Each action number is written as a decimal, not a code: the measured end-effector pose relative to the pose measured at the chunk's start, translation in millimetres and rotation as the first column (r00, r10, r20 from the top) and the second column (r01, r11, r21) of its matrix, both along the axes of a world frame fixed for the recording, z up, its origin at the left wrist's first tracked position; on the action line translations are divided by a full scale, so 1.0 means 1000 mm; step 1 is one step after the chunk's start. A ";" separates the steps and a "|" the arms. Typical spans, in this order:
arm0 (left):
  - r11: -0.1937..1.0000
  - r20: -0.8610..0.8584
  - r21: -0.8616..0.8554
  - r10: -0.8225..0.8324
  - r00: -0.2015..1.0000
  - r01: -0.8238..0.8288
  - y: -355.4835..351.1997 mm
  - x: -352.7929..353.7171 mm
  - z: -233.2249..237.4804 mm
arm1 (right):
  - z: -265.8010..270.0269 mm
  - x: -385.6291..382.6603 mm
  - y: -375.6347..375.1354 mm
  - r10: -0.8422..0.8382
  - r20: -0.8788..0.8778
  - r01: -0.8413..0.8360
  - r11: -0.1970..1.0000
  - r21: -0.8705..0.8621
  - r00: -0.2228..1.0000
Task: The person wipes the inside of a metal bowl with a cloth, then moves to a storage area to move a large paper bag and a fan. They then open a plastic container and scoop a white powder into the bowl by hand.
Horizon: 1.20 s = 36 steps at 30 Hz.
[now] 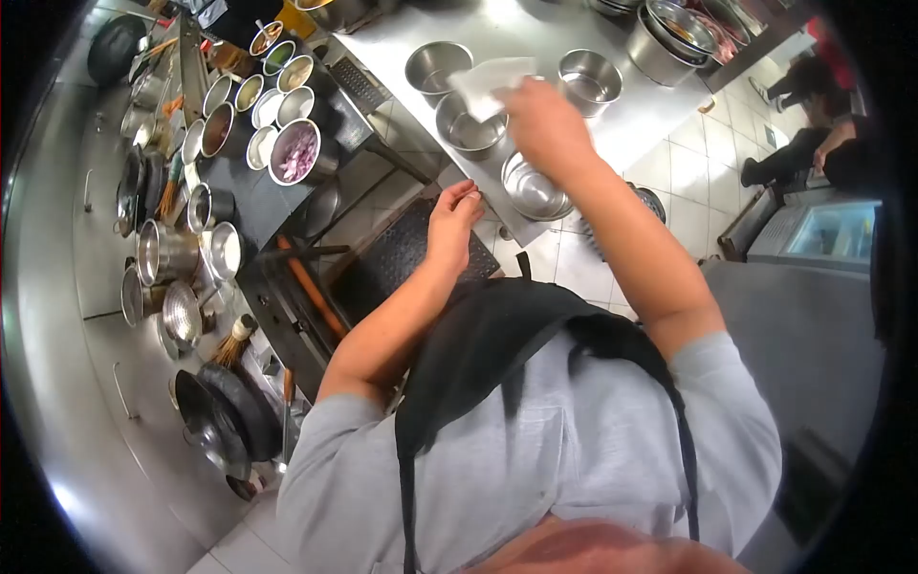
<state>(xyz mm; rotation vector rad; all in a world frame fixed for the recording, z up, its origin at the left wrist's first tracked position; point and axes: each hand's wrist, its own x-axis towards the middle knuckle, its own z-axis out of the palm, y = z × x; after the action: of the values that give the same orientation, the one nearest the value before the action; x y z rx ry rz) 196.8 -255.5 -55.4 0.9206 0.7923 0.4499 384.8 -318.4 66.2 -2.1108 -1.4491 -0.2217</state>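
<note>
My right hand (pixel 546 126) is closed on a white cloth (pixel 492 78), thin enough that it may be paper. The cloth hangs over the rim of a steel pot (pixel 463 130) on the metal table. Around it stand three more steel pots: one at the back left (pixel 438 63), one to the right (pixel 591 78), and one nearer me (pixel 535 191), partly covered by my right forearm. My left hand (pixel 453 226) hovers just off the table's near edge, its fingers curled in, with nothing visible in them.
Left of me, a dark counter (pixel 253 201) bears several containers, including a pot of chopped red onion (pixel 297 153). Woks (pixel 210 416) and a strainer (pixel 182 314) line the stove side. Stacked bowls (pixel 669 43) stand at the table's far right. Another person's legs (pixel 789 158) show at right.
</note>
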 end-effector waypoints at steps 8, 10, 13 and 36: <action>0.995 0.012 -0.094 0.028 1.000 -0.027 0.060 -0.024 0.002 | -0.075 -0.011 0.120 0.281 -0.380 -0.472 0.492 -0.732 0.881; 0.929 0.158 -0.360 -0.032 0.987 0.088 0.090 -0.030 -0.001 | -0.067 -0.035 0.116 0.284 -0.574 -0.626 0.522 -0.579 0.768; 0.738 0.340 -0.626 -0.032 0.940 0.251 0.120 -0.043 -0.003 | -0.068 -0.081 0.113 -0.029 -0.764 -0.454 0.789 -0.414 0.645; 0.719 0.207 -0.395 -0.537 0.818 0.572 0.184 -0.048 0.109 | -0.012 -0.127 0.104 0.108 -0.017 -0.103 0.866 -0.489 0.994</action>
<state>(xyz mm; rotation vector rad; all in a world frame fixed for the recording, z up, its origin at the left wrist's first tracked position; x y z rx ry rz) 148.3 -71.4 53.7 0.6579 0.4741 -0.2295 258.1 -214.5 53.8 -2.4078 -1.7644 0.2035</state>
